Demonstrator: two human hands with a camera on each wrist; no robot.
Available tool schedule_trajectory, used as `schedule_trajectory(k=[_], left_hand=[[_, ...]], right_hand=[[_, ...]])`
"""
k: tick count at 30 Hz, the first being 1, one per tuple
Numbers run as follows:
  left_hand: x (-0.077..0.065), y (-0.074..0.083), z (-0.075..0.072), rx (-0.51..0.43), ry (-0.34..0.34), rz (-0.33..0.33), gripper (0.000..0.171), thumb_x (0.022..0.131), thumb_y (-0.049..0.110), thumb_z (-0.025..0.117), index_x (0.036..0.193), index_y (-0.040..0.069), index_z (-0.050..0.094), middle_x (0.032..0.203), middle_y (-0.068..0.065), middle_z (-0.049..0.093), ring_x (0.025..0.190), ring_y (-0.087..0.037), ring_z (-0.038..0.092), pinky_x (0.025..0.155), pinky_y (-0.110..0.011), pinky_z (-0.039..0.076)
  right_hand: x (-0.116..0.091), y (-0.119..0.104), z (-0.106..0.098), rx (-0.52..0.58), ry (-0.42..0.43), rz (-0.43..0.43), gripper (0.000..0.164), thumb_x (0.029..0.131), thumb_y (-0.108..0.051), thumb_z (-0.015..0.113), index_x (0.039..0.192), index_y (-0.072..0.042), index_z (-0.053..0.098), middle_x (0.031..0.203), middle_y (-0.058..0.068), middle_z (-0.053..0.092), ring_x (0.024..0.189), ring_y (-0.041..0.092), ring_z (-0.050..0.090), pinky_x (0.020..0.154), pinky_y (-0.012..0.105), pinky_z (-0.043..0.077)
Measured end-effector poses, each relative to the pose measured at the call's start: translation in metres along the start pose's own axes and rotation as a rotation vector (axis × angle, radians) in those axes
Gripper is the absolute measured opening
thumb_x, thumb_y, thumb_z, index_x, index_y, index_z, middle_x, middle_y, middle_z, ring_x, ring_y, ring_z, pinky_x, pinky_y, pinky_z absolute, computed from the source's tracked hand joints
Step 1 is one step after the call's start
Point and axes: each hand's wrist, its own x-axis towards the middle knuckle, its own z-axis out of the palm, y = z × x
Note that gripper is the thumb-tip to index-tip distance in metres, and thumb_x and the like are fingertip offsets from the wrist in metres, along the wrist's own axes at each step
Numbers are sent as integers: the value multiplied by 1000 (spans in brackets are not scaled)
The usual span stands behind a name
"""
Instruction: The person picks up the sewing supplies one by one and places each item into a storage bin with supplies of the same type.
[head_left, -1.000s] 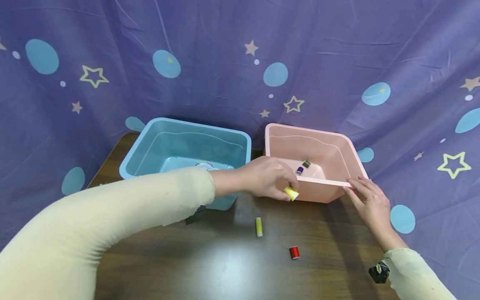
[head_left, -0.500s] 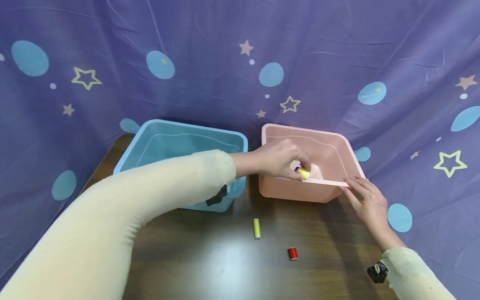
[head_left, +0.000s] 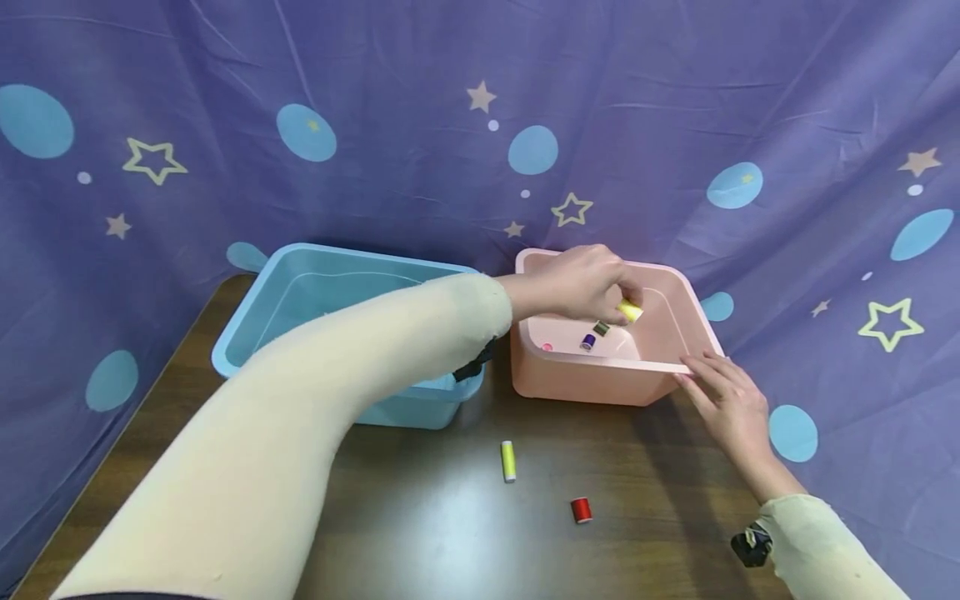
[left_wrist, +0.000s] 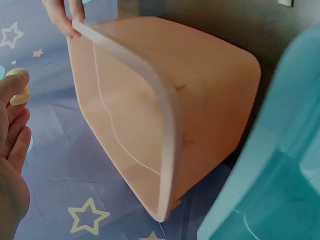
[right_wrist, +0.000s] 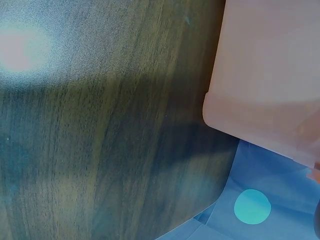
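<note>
Left hand pinching a yellow spool above the pink bin, right hand gripping that bin by its near right corner, purple spool and green spool inside, red spool on the surface.

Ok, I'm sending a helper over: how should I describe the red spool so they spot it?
In the head view, find the pink bin on the wooden table, right of the blue bin. In front of it, on the wood, lies the red spool. Its colour and stubbier shape set it apart from the slim yellow spool lying farther back on its left.
</note>
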Motion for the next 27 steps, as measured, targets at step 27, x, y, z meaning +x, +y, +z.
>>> schedule_trajectory(k=[27], left_hand=[[57,-34,24,18,-39,0,17,93,27,82,109,22,81,109,10,77,100,-8,66,93,-25,50]], right_hand=[[-1,1,1,-8,4,-15,43,76,-4,91,118,-7,82,123,24,75,120,48,67,102,64,49]])
